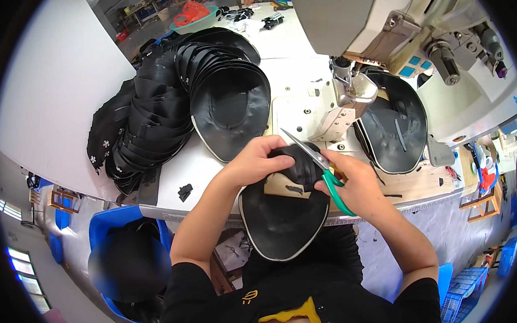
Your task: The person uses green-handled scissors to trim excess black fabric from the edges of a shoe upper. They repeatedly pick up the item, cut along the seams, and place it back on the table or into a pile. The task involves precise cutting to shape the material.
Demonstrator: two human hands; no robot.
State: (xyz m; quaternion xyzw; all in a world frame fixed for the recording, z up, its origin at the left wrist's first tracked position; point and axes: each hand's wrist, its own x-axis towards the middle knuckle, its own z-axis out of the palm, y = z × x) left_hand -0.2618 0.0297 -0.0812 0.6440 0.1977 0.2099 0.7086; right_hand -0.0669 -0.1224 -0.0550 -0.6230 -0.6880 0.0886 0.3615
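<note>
My left hand (252,164) is closed on the upper end of a black leather-like piece (282,225) with a pale edge, thumb pressed on top. The piece hangs over the table's front edge toward my lap, and a tan patch with a small dark strip shows on it. In my right hand (354,185) is a pair of scissors (338,194) with green handles, its blades pointing up and left over the folded black material. My right fingertips also rest against the piece. I cannot tell whether the blades are touching it.
Stacked black pieces (152,112) fill the table's left side. A sewing machine (352,96) stands ahead, with more pale-edged black pieces (393,132) to its right. Black scraps (184,192) lie near the front edge. A blue bin (111,219) with dark material stands below left.
</note>
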